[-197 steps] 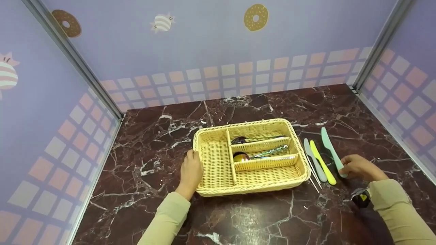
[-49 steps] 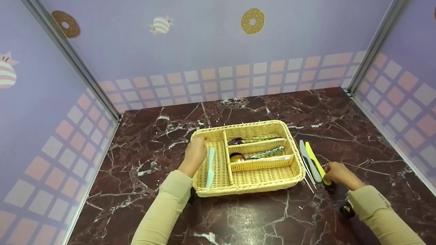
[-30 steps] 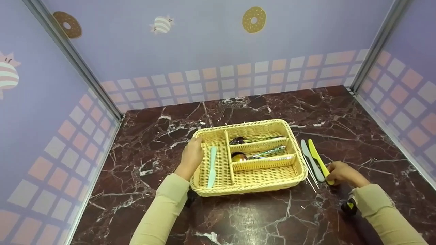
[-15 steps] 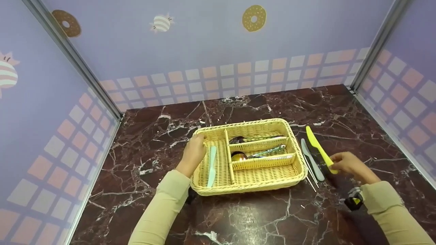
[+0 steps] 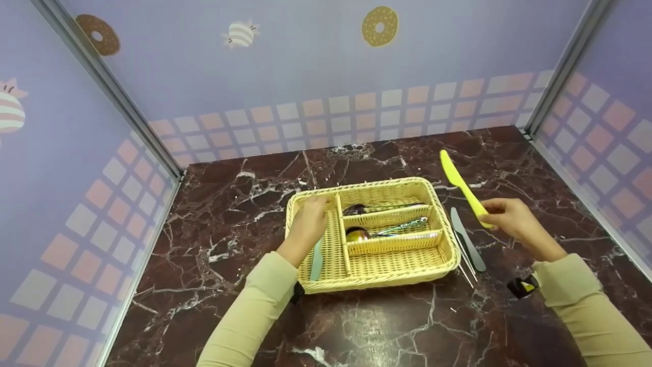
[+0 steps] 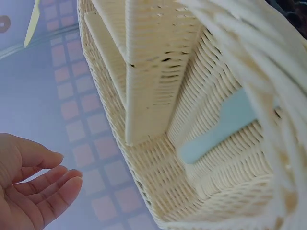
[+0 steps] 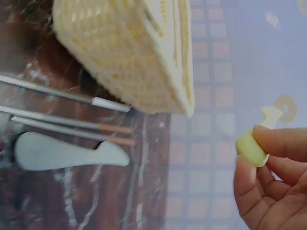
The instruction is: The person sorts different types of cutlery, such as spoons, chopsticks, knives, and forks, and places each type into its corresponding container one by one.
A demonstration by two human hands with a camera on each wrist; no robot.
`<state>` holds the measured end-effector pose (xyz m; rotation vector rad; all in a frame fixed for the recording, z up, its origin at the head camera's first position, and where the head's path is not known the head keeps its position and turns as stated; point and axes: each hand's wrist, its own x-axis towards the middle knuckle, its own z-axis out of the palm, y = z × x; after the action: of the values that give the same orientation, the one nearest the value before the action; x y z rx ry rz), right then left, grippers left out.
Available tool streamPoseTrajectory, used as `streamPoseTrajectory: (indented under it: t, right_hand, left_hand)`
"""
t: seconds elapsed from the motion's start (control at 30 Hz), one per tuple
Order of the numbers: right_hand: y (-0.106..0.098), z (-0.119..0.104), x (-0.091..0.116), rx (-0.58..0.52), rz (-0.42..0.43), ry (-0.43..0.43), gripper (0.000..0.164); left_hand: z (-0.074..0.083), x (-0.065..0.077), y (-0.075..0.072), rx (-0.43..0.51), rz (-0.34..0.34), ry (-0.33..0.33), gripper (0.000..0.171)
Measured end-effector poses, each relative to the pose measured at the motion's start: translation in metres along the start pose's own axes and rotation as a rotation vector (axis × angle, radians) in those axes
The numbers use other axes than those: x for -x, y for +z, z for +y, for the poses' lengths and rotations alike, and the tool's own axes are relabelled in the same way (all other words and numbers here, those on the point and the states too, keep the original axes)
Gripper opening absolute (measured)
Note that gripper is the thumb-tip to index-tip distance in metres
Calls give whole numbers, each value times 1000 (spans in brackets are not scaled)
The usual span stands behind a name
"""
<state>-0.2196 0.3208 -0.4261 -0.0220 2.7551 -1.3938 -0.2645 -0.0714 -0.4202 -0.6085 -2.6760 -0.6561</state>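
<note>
My right hand (image 5: 512, 221) pinches a yellow knife (image 5: 463, 188) by the end of its handle, the blade slanting up and to the left above the table. In the right wrist view thumb and fingers close on the handle end. Over the left compartment of the wicker basket (image 5: 387, 280) hovers my left hand (image 5: 309, 221); the left wrist view shows its fingers loosely bent with nothing between them. A mint-green knife (image 6: 216, 129) lies in that compartment, partly hidden by the left hand in the head view. A grey knife (image 5: 469, 244) lies right of the basket.
Thin metal chopsticks (image 5: 466, 270) lie between the basket and the grey knife. Two small compartments hold a dark spoon (image 5: 356, 209) and a shiny gold-bowled spoon (image 5: 358, 234). Patterned walls (image 5: 326, 61) enclose the dark marbled table (image 5: 244, 204) at the back and both sides.
The mint-green knife has gone from the table into the basket. My right hand has since lifted the yellow knife off the table. My left hand has left the basket's rim and moved right.
</note>
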Motion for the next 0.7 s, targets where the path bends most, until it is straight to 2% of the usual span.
streamPoseTrajectory:
  t: [0.23,0.33,0.53,0.7]
  right_hand:
    - [22,-36,-3,224,133,-284,23]
    - [33,-51,-4,291,166,-391,21]
    - [59,-80,-3,398,170,-534,24]
    - [81,-98,2,515,204,-675,26]
  left_hand:
    - [31,5,3,-9,29,233,19]
    - [46,4,2,-24,59,331,21]
    - [70,-1,4,-126,129,496,19]
    - [79,-4,10,-230,191,592,20]
